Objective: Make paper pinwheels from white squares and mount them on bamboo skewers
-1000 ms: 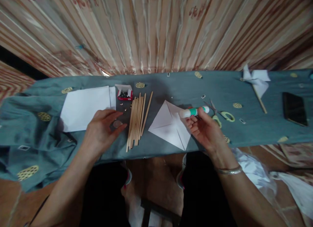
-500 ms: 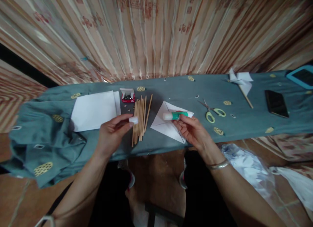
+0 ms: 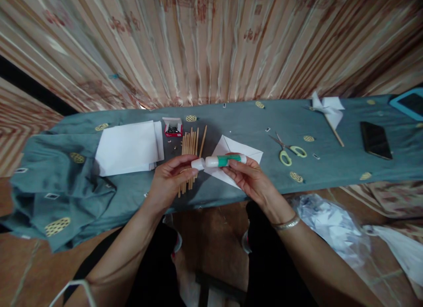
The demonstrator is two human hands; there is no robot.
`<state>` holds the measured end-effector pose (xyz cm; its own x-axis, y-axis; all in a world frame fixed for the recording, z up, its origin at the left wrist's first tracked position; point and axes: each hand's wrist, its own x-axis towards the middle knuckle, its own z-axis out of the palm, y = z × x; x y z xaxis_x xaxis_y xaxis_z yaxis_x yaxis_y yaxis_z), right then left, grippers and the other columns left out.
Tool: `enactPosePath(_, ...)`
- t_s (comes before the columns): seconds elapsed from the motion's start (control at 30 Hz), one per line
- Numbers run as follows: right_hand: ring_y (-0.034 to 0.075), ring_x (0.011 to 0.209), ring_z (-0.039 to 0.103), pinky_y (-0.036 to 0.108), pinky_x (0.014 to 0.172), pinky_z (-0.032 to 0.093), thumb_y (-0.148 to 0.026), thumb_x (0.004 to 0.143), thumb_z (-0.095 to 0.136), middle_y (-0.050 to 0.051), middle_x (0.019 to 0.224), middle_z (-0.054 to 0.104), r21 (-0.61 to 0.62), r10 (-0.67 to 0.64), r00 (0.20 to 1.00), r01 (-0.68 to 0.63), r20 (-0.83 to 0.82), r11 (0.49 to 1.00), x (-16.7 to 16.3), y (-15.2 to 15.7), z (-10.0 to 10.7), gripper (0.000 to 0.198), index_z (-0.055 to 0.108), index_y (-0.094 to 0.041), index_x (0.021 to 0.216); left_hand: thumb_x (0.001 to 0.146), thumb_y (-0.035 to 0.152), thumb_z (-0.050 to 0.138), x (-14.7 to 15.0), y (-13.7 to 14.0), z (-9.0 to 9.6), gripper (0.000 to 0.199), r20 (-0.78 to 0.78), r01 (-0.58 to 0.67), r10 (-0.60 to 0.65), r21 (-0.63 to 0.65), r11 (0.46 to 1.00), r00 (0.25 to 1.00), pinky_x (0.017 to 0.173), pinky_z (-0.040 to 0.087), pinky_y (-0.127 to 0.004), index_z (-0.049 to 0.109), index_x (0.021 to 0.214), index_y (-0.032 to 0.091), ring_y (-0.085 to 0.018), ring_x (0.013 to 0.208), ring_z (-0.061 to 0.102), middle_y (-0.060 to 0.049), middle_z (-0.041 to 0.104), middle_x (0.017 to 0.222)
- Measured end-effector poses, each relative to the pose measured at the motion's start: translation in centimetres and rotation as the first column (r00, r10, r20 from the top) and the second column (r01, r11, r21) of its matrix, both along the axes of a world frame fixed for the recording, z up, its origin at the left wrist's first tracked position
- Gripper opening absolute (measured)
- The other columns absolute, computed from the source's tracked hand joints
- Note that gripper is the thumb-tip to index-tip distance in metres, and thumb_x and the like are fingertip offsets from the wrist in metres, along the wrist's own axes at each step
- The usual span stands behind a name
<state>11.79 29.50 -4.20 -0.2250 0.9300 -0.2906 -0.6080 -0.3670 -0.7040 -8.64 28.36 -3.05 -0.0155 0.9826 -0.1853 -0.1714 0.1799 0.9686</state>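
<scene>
My left hand [image 3: 172, 177] pinches a white cap [image 3: 198, 164] between thumb and fingers. A green and white glue stick [image 3: 224, 160] is gripped in my right hand [image 3: 249, 175], its white end pointing left at the cap. Cap and stick are at or almost at contact; I cannot tell if they touch. Below them on the cloth lies a white square of paper [image 3: 246, 147] with crease or cut lines, partly covered by my right hand. Several thin wooden sticks [image 3: 190, 142] lie beneath my left hand's fingers.
White paper sheets [image 3: 127, 148] are stacked at left, beside a small red box of pins [image 3: 173, 127]. To the right lie scissors [image 3: 287, 150], a paper pinwheel [image 3: 327, 113], a black phone [image 3: 376, 139] and a blue-edged device [image 3: 408, 103]. A plastic bag of paper scraps [image 3: 332, 225] stands below the table edge.
My hands have come together: the left moved right with the cap, and the right moved slightly left with the glue stick. The cap is now at the stick's white end.
</scene>
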Motion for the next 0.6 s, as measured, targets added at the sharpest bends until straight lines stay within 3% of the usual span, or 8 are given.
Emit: enactPosePath(0.6, 0.008, 0.068, 0.066, 0.025, 0.079, 0.057, -0.031, 0.053, 0.091, -0.006, 0.071, 0.069, 0.071, 0.038, 0.971, -0.056, 0.237, 0.996, -0.55, -0.50, 0.33, 0.035, 0.071, -0.021, 0.080, 0.058, 0.030, 0.086, 0.24, -0.48, 0.24, 0.037, -0.105, 0.058, -0.054, 0.035, 0.998, 0.993, 0.080, 0.055, -0.030, 0.075, 0.090, 0.017, -0.018, 0.082, 0.069, -0.004, 0.076, 0.089)
